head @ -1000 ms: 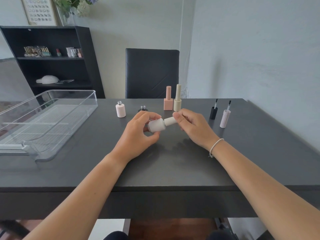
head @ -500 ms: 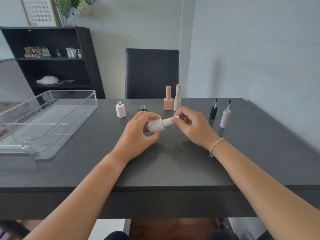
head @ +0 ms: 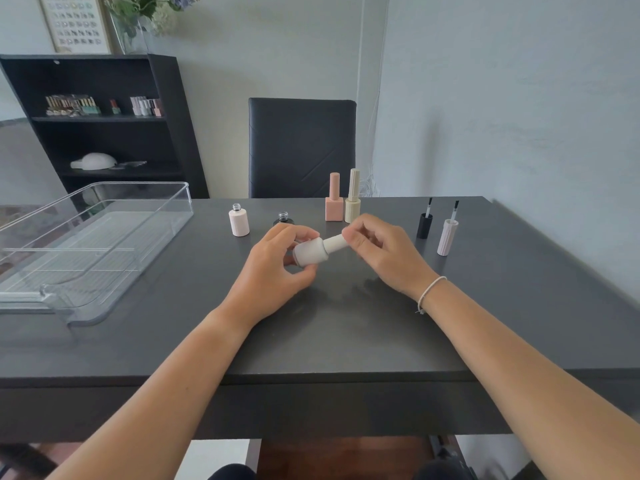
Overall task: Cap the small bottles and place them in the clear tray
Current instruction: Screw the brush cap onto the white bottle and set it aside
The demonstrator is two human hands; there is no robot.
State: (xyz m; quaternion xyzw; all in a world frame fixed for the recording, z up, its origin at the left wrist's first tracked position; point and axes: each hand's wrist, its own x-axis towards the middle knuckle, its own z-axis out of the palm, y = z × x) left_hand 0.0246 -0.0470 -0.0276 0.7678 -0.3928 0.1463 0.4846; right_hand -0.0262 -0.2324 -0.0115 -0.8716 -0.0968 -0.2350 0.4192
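My left hand (head: 273, 271) grips a small white bottle (head: 310, 252), held tilted above the dark table (head: 346, 327). My right hand (head: 382, 251) pinches the bottle's white cap (head: 335, 243), which sits on the neck. An uncapped pale pink bottle (head: 239, 221) and an uncapped black bottle (head: 283, 218) stand behind my left hand. A capped pink bottle (head: 334, 203) and a capped cream bottle (head: 353, 199) stand at the back. A black brush cap (head: 424, 223) and a pale ribbed brush cap (head: 447, 235) stand upside down on the right. The clear tray (head: 104, 237) lies at the left with nothing in it.
A black chair (head: 302, 147) stands behind the table. A dark shelf unit (head: 100, 123) with small bottles is at the back left. A wall runs along the right side of the table.
My right hand's fingers have shifted around the cap, turning it on the white bottle. The bottle has stayed at about the same spot between my hands.
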